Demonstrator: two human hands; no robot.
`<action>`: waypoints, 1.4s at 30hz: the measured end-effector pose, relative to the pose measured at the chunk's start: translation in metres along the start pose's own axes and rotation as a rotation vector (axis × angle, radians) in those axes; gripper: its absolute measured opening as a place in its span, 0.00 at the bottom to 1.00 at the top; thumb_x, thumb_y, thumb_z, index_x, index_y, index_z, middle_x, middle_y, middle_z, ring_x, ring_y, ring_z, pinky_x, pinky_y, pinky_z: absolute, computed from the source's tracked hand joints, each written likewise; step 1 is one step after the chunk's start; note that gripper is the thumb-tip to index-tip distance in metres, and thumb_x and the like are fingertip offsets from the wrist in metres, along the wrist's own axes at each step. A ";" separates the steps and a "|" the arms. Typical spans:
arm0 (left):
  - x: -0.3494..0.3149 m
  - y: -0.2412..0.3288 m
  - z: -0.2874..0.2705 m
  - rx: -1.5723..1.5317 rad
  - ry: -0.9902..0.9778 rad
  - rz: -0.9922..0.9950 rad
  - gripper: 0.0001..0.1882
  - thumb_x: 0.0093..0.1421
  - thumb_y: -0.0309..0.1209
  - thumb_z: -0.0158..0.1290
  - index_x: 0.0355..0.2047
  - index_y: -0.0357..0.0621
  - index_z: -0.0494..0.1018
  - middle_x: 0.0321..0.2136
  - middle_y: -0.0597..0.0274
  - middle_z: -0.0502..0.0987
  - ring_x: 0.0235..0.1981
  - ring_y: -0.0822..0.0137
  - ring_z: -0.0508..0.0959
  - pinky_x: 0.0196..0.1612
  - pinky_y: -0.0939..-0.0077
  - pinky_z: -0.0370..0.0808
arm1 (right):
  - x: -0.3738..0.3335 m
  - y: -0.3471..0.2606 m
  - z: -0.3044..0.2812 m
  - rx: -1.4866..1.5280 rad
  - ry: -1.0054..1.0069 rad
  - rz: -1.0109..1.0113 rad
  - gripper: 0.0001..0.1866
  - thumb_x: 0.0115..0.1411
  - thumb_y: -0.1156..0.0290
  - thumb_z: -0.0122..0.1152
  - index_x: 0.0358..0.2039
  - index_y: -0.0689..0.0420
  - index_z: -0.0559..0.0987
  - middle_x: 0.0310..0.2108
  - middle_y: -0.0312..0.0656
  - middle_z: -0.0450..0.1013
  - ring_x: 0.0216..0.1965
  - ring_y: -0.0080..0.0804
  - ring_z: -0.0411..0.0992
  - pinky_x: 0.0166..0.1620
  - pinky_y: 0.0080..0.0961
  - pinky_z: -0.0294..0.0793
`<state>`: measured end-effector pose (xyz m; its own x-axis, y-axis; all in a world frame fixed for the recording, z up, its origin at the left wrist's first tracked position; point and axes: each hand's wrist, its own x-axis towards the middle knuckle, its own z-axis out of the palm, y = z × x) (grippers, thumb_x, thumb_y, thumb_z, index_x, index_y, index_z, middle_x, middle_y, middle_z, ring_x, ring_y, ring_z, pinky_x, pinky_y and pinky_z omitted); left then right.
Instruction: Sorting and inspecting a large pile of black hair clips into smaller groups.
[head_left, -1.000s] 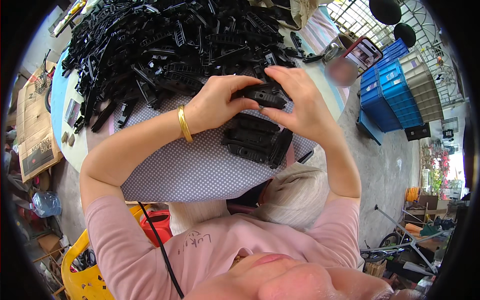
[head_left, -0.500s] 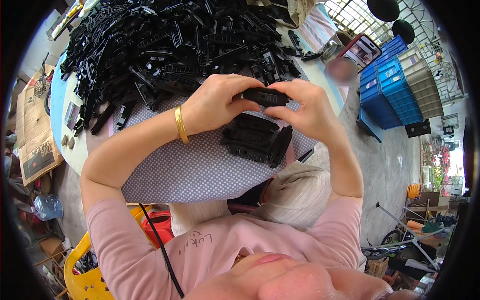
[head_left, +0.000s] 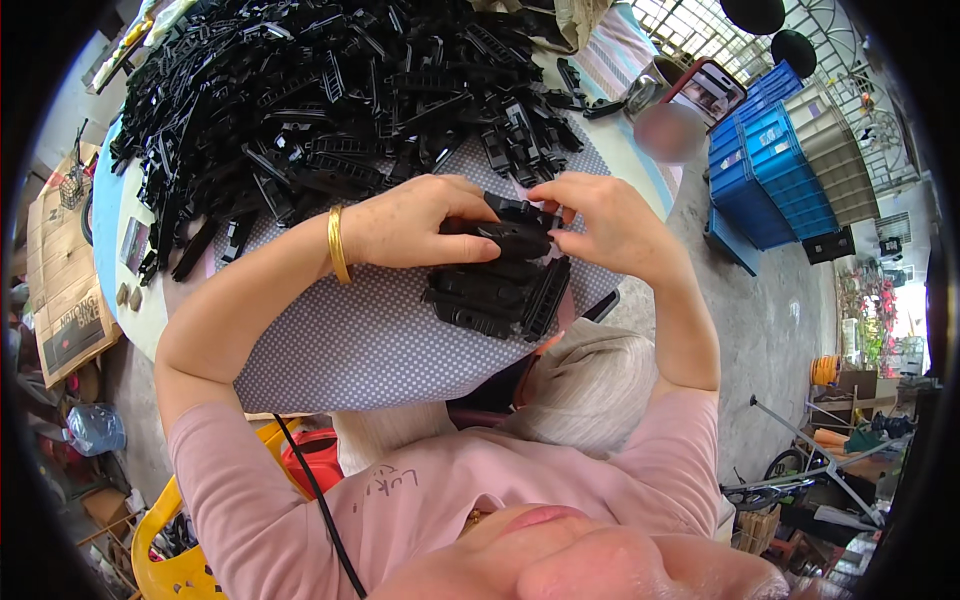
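Observation:
My left hand (head_left: 415, 222) is closed on a long black plastic part (head_left: 515, 242), thumb along its near side and fingers behind. Bent around the right end of the parts there, my right hand (head_left: 615, 225) has its thumb and fingertips against them. A second black piece seems to lie just behind the held one, partly covered by my fingers. Right below, several similar black parts (head_left: 480, 300) sit side by side on the dotted cloth (head_left: 330, 345), with one (head_left: 545, 298) set at an angle at their right end.
A large heap of loose black plastic parts (head_left: 300, 110) covers the far side of the table. Beyond its right edge are a phone (head_left: 708, 92) and stacked blue and grey crates (head_left: 775, 165). Left stand a flattened cardboard box (head_left: 65, 285) and a yellow chair (head_left: 165, 540).
Both hands have come down slightly, bringing the held black part over the stacked ones. My left thumb now lies along its near side, and the right fingers have spread wider.

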<state>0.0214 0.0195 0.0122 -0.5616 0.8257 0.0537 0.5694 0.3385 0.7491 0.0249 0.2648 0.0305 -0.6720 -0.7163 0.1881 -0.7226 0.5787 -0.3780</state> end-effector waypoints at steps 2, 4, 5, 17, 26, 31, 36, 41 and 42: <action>0.001 0.000 0.005 0.027 0.036 0.055 0.25 0.56 0.46 0.50 0.40 0.34 0.74 0.30 0.50 0.72 0.34 0.57 0.72 0.38 0.68 0.69 | 0.002 -0.002 0.000 0.042 0.033 0.054 0.18 0.41 0.76 0.60 0.38 0.61 0.77 0.27 0.42 0.74 0.26 0.30 0.72 0.32 0.21 0.72; 0.000 0.001 0.010 0.053 0.076 0.104 0.26 0.57 0.49 0.48 0.38 0.34 0.74 0.30 0.49 0.73 0.33 0.55 0.73 0.38 0.67 0.70 | 0.004 -0.004 -0.001 0.087 0.062 0.103 0.16 0.43 0.77 0.60 0.37 0.62 0.77 0.27 0.42 0.75 0.25 0.27 0.72 0.30 0.19 0.72; 0.000 0.000 0.012 0.063 0.107 0.120 0.25 0.59 0.48 0.46 0.38 0.34 0.74 0.30 0.48 0.73 0.33 0.54 0.72 0.38 0.66 0.70 | 0.005 -0.004 -0.003 0.210 0.109 0.172 0.14 0.45 0.77 0.60 0.36 0.63 0.77 0.26 0.41 0.75 0.24 0.23 0.72 0.30 0.18 0.71; 0.003 -0.007 0.010 -0.690 0.579 -0.303 0.19 0.59 0.44 0.49 0.32 0.38 0.73 0.26 0.66 0.75 0.29 0.78 0.73 0.32 0.84 0.68 | 0.033 -0.033 0.015 0.180 0.346 -0.134 0.12 0.48 0.77 0.63 0.36 0.61 0.77 0.27 0.42 0.75 0.25 0.26 0.73 0.30 0.18 0.72; 0.007 -0.013 0.016 -0.882 0.557 -0.231 0.15 0.60 0.26 0.46 0.48 0.41 0.64 0.42 0.59 0.74 0.41 0.74 0.73 0.44 0.80 0.71 | 0.146 0.140 -0.011 -0.759 0.465 0.216 0.10 0.51 0.67 0.57 0.30 0.59 0.78 0.27 0.46 0.75 0.28 0.45 0.74 0.31 0.36 0.73; 0.005 -0.011 0.012 -0.898 0.525 -0.201 0.15 0.59 0.23 0.45 0.47 0.41 0.64 0.43 0.59 0.73 0.41 0.74 0.72 0.44 0.80 0.71 | 0.162 0.148 -0.006 -0.945 0.267 0.355 0.10 0.49 0.66 0.57 0.26 0.60 0.77 0.29 0.46 0.75 0.30 0.47 0.73 0.33 0.36 0.72; 0.006 -0.011 0.014 -0.882 0.531 -0.181 0.14 0.59 0.22 0.45 0.47 0.42 0.64 0.43 0.58 0.73 0.41 0.74 0.73 0.45 0.79 0.71 | 0.140 0.111 -0.017 -0.649 0.830 -0.213 0.08 0.50 0.70 0.58 0.25 0.62 0.74 0.33 0.48 0.74 0.30 0.38 0.73 0.33 0.29 0.72; 0.006 -0.017 0.017 -0.984 0.550 -0.134 0.18 0.62 0.29 0.45 0.52 0.41 0.62 0.40 0.60 0.73 0.42 0.70 0.74 0.46 0.75 0.72 | 0.068 0.023 -0.024 0.421 0.478 0.070 0.05 0.56 0.77 0.52 0.34 0.60 0.72 0.34 0.39 0.73 0.31 0.25 0.71 0.35 0.20 0.70; 0.006 -0.017 0.016 -0.985 0.548 -0.135 0.18 0.62 0.29 0.45 0.52 0.41 0.62 0.40 0.60 0.73 0.42 0.70 0.74 0.46 0.75 0.72 | 0.056 0.011 -0.022 0.658 0.386 0.050 0.07 0.58 0.79 0.50 0.38 0.60 0.72 0.35 0.37 0.72 0.31 0.22 0.69 0.36 0.18 0.69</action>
<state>0.0182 0.0257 -0.0105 -0.9074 0.4190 0.0337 -0.0999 -0.2927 0.9510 -0.0244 0.2393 0.0567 -0.7979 -0.4382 0.4139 -0.5254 0.1690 -0.8339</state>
